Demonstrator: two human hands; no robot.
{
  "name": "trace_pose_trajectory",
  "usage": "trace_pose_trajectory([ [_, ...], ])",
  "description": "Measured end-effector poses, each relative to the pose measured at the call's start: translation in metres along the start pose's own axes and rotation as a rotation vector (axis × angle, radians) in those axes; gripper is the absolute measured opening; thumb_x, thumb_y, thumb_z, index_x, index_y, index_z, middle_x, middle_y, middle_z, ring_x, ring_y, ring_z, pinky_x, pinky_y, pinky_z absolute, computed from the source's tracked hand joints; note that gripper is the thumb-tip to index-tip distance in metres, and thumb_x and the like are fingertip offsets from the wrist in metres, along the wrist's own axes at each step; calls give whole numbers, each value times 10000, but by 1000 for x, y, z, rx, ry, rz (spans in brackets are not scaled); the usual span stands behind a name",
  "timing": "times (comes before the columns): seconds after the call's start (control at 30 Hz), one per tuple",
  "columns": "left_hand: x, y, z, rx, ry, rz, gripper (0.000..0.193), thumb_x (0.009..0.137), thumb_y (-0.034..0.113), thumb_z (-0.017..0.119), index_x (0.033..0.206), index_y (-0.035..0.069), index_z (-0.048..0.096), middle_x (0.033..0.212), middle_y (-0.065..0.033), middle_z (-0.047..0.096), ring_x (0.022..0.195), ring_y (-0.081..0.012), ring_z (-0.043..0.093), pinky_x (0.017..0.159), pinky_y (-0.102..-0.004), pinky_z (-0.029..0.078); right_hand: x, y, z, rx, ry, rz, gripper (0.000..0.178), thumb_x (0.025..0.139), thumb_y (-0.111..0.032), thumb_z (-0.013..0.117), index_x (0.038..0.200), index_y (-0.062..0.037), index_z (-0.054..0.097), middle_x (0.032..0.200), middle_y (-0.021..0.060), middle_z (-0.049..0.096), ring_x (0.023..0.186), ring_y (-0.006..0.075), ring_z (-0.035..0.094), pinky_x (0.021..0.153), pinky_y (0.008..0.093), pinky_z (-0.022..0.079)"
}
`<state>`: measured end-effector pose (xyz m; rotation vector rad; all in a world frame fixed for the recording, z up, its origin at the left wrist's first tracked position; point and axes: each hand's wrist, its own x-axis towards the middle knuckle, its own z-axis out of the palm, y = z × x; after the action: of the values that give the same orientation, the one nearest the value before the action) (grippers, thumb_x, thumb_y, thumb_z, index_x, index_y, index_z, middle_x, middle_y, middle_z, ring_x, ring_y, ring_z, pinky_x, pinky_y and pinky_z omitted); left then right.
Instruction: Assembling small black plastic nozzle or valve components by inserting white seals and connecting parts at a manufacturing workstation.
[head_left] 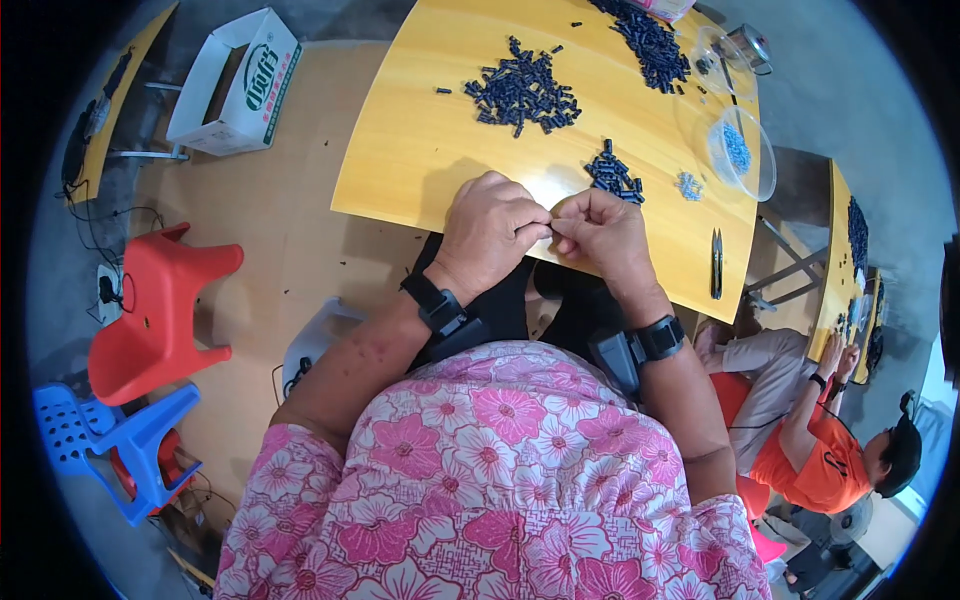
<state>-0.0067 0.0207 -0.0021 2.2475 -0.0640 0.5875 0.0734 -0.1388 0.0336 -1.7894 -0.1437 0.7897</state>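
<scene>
Over the table's near edge my left hand point(490, 228) and my right hand point(608, 236) meet, fingertips almost touching. My left thumb and forefinger pinch a small black piece point(549, 226), mostly covered by the fingers. My right hand is closed in a pinch against it; what those fingers hold is hidden. Just beyond my right hand lies a small pile of short black cylindrical parts point(612, 175). To its right sits a little cluster of small pale-blue pieces point(689, 186). A larger heap of black parts point(525, 90) spreads farther back on the yellow wooden table point(400, 130).
Another black heap point(650, 45) lies at the far edge. Clear tubs point(762, 170), one holding blue pieces point(735, 148), stand at the right. Dark tweezers point(717, 265) rest near the right edge. A red chair point(160, 310) stands left. A person in orange point(815, 465) works at another table.
</scene>
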Motion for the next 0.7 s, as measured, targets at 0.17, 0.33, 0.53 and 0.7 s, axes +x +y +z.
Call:
trace_pose_trajectory([
  [0.17, -2, 0, -2, -13, 3, -27, 55, 715, 123, 727, 750, 101, 692, 748, -38, 662, 766, -253, 599, 724, -382, 466, -3, -2, 5, 102, 19, -1, 48, 832, 22, 673, 868, 17, 642, 750, 64, 670, 608, 108, 634, 572, 234, 525],
  [0.33, -1, 1, -2, -31, -9, -20, 70, 711, 92, 701, 777, 100, 679, 738, -37, 648, 769, -254, 597, 739, -381, 462, -4, -5, 10, 90, 19, -83, 77, 819, 37, 695, 869, 13, 640, 781, 64, 676, 659, 108, 639, 616, 235, 533],
  [0.53, -2, 3, -2, -17, 13, -50, 44, 724, 120, 700, 766, 113, 688, 760, -13, 648, 815, -239, 591, 768, -375, 450, -2, -3, 8, 128, -13, -60, 84, 816, 46, 694, 858, 10, 629, 775, 66, 670, 670, 107, 640, 618, 237, 533],
  [0.7, -2, 3, -2, 12, -24, -37, 35, 737, 157, 711, 745, 127, 696, 772, -2, 654, 823, -228, 593, 786, -368, 437, 0, 0, 3, 147, -25, -28, 102, 817, 50, 692, 856, -1, 612, 768, 61, 659, 661, 108, 639, 602, 237, 528],
])
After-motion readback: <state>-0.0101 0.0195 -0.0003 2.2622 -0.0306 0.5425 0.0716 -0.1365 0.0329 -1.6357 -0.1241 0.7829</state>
